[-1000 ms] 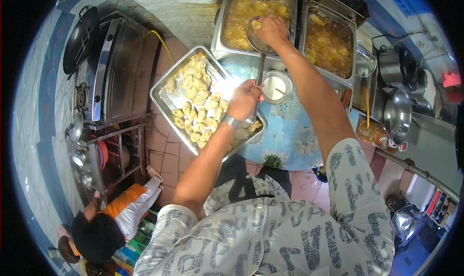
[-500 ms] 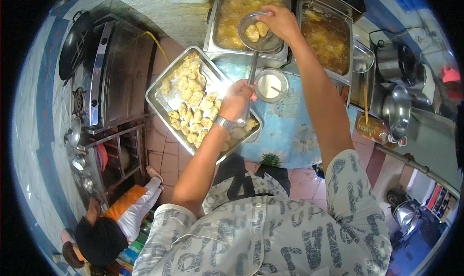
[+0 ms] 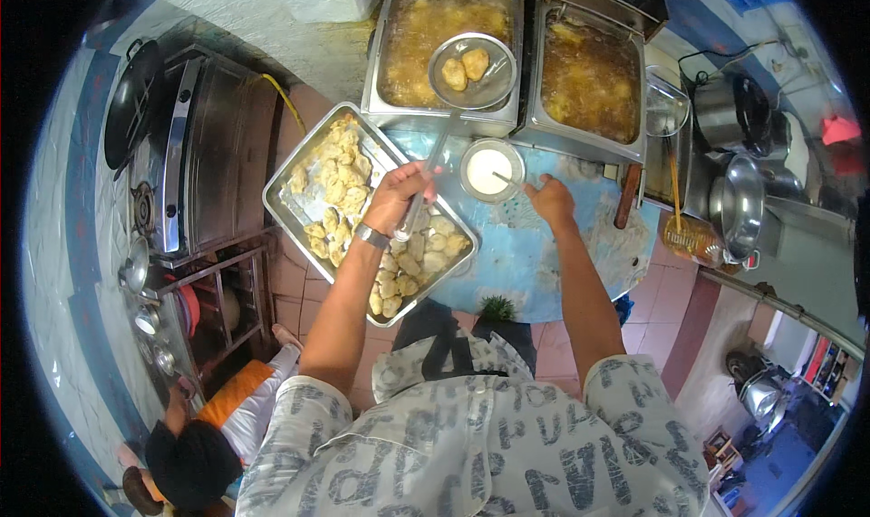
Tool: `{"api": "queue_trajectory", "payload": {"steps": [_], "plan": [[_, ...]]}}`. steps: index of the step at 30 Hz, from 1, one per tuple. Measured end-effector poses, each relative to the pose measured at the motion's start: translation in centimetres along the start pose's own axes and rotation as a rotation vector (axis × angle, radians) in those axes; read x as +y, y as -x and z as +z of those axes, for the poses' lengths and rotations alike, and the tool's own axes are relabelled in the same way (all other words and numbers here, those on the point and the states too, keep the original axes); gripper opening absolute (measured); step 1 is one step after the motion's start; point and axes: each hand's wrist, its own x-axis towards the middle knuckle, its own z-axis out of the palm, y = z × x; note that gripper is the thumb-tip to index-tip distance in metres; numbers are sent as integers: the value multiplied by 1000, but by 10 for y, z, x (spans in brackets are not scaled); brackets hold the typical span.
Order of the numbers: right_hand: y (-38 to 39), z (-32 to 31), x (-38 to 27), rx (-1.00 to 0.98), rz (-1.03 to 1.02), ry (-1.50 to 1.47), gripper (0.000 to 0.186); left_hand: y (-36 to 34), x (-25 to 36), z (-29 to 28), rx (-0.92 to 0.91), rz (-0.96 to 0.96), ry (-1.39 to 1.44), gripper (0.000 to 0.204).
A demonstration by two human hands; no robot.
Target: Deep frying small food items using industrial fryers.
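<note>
One clear bowl (image 3: 517, 160) of white liquid, the landmark here, stands on the blue-covered desk (image 3: 544, 277). One long-handled ladle (image 3: 494, 84) has its round head beyond the bowl, on the side away from the person, and carries two fried pieces (image 3: 465, 69). Its long axis runs lengthwise away from the person, leaning a little to the right; the head end points away, and the handle passes just left of the bowl. The left grip (image 3: 395, 195), left of the bowl, is clenched around that handle. The right grip (image 3: 550, 200), just right of the bowl and slightly nearer the person, has its fingertips at the outer end of one thin spoon (image 3: 507, 180); whether they have closed on it, I cannot tell. The spoon stands in the bowl, its outer end slanting right toward the person. Two metal fryers of bubbling oil sit beyond the bowl: the left fryer (image 3: 403, 117), under the ladle's head, and the right fryer (image 3: 580, 141). One rectangular tray (image 3: 379, 154) lies left of the bowl, its pale pieces (image 3: 343, 171) too overlapped to count.
</note>
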Motion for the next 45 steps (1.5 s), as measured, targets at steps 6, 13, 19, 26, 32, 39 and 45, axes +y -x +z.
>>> {"api": "queue_trajectory", "payload": {"steps": [6,13,19,26,32,39,45], "plan": [[-22,47,10,-294,55,-283,44,-4,25,-10,-18,-38,-55,24],[15,30,-17,77,-10,-172,24,-4,32,-29,-58,-66,-68,26],[27,10,-8,184,-204,-227,17,-9,41,-36,-27,-60,-184,28],[34,-1,20,-189,213,-999,20,-9,46,-34,-43,-38,-195,26],[54,-106,-19,-235,-7,-1149,19,-6,41,-40,-51,-48,-160,27],[-40,-149,-80,-24,-217,-876,25,-5,38,-37,-54,-45,-154,25],[-71,-157,-134,110,-148,-597,27,-3,37,-35,-15,-62,-132,24]]}}
